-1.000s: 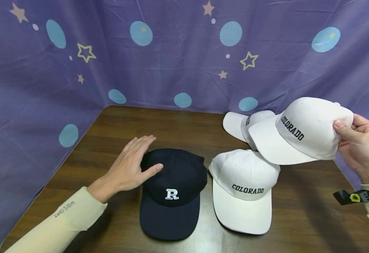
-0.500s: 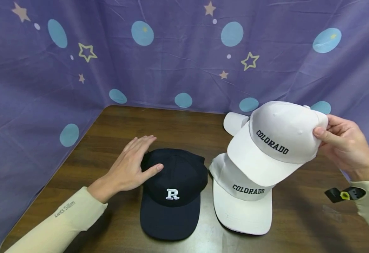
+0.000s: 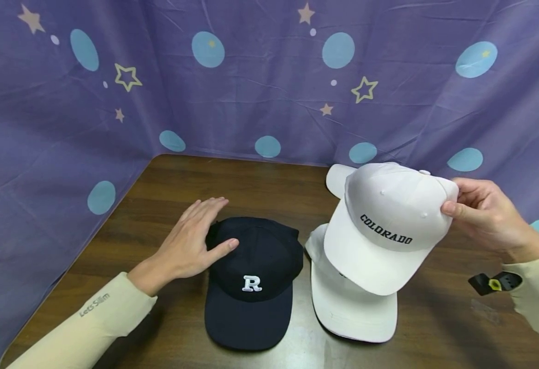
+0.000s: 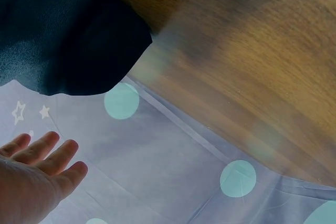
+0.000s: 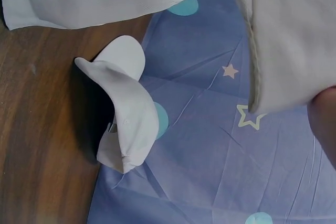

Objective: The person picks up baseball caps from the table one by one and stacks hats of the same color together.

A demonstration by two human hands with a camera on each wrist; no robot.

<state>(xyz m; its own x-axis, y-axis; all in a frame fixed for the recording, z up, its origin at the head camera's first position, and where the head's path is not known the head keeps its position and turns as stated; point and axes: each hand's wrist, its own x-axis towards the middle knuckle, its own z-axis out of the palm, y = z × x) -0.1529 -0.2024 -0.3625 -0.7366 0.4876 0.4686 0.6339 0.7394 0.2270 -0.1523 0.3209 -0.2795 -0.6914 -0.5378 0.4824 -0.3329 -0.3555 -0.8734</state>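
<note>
Dark navy baseball cap (image 3: 251, 256) with a white R lies on the table, bill toward me. My left hand (image 3: 183, 243) is held by its left side, fingers straight; in the left wrist view a gap shows between the fingers (image 4: 58, 156) and the cap. With thumb and fingers my right hand (image 3: 497, 220) pinches the back of a white COLORADO baseball cap (image 3: 398, 215). That cap hangs tilted over a second white baseball cap (image 3: 357, 312) on the table, hiding its crown and most of its lettering. I cannot tell whether the two touch.
A third white baseball cap (image 5: 131, 114) lies farther back near the table's far edge, tipped on its side. Purple cloth (image 3: 260, 92) with stars and blue dots hangs behind and left of the brown wooden table (image 3: 232, 184).
My right hand has carried the white cap leftward and down, from the right side to over the second white cap, now covering more of it. My left hand has stayed by the navy cap.
</note>
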